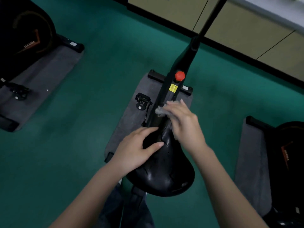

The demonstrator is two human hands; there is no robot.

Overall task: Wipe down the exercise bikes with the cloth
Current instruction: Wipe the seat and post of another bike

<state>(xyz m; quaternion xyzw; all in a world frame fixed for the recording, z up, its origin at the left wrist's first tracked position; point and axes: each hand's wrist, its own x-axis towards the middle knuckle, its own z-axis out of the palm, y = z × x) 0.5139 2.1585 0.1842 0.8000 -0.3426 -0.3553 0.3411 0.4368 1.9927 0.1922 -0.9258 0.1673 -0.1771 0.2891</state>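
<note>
A black exercise bike [178,66] stands below me on a grey mat, its worn black saddle [162,171] nearest to me. My left hand [138,145] rests on the left side of the saddle's nose, thumb across the top. My right hand [182,122] is blurred over the front of the saddle and holds a small grey cloth [160,111] against the frame just ahead of the nose. A red knob [180,75] and a yellow label sit further up the frame.
A second bike [24,33] on a grey mat stands at the left, a third bike [286,162] at the right edge. Green floor [98,79] lies between them. A beige wall with a black skirting runs along the top right. A black pedal [142,100] sticks out left of the frame.
</note>
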